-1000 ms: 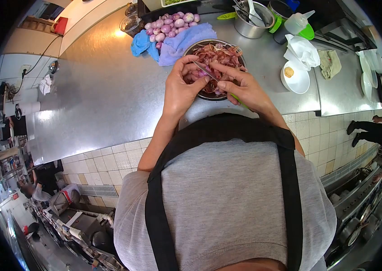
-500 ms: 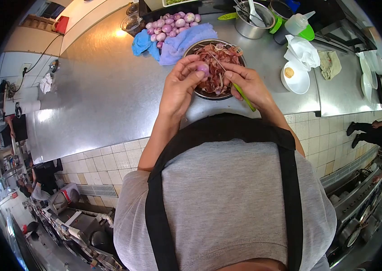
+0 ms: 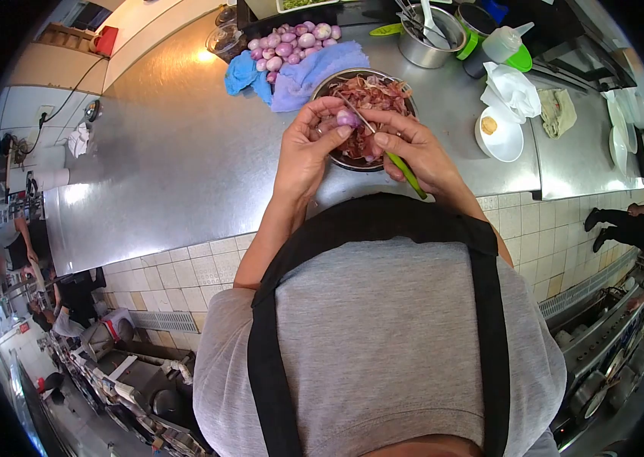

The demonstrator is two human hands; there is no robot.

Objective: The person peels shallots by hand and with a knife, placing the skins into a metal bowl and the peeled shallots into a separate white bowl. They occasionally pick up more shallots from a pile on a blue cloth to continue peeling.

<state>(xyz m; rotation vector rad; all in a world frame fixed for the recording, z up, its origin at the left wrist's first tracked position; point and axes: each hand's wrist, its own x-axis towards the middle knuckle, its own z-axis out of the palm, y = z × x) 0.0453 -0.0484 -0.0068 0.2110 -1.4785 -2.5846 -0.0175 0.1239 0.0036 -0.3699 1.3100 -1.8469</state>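
Between the thumb and fingers of my left hand is a small purple shallot. My right hand grips a knife by its green handle, with the thin blade slanting up and left beside the shallot. Both hands are over a metal bowl filled with reddish peelings. Behind the bowl, a pile of whole shallots lies against a purple cloth and a blue cloth.
At the right stand a white bowl, crumpled white paper, a folded cloth and a squeeze bottle. A metal pot with utensils is behind. Other people stand at the far left and far right.
The knife blade has moved left against the shallot, and my right fingers have come closer to my left hand. At the far left, another person's arm has shifted.
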